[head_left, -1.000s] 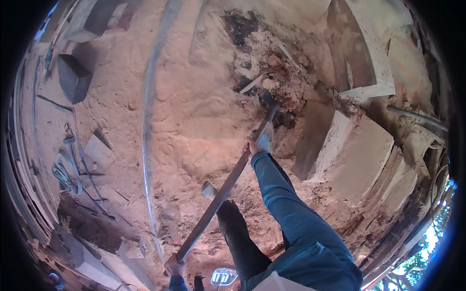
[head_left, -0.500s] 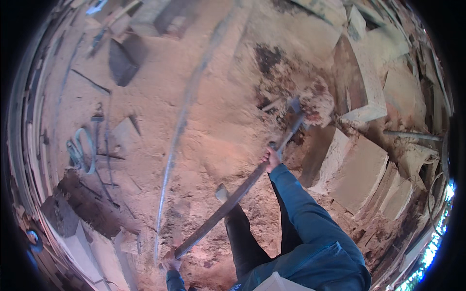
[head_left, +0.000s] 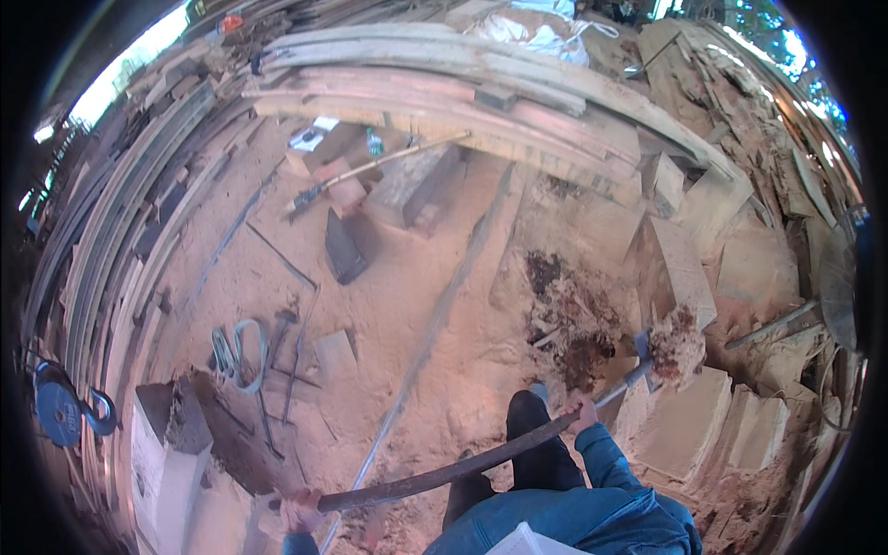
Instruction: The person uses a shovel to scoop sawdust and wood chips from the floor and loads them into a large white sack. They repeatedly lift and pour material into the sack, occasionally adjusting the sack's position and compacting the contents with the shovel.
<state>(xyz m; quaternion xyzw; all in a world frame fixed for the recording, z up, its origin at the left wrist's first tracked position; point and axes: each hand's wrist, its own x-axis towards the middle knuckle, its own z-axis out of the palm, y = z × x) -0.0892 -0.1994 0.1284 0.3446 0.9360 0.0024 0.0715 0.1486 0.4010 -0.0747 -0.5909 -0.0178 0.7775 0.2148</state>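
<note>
Both my hands hold a long shovel [head_left: 453, 470] slantwise across my body. My left hand [head_left: 301, 511] is wrapped round the handle's end at lower left. My right hand [head_left: 583, 414] grips the shaft farther up, near the blade. A heap of brownish wood chips [head_left: 678, 350] sits on the blade and hides most of it. The loaded blade is beside a pale squared timber at the right. Left of it, a scattered pile of chips and dark debris [head_left: 572, 314] lies on the dusty ground.
Thick timber blocks [head_left: 680, 430] stand close on the right; another block [head_left: 166, 462] is at lower left. A metal rail [head_left: 430, 347] crosses the ground. At left lie a looped strap [head_left: 242, 356] and metal rods, with a hanging hook [head_left: 69, 412] nearby. Stacked boards [head_left: 444, 88] line the back.
The view has tilted up, showing the boards at the back. The loaded shovel has swung right, away from the debris pile, and both hands keep their grip. My legs have shifted.
</note>
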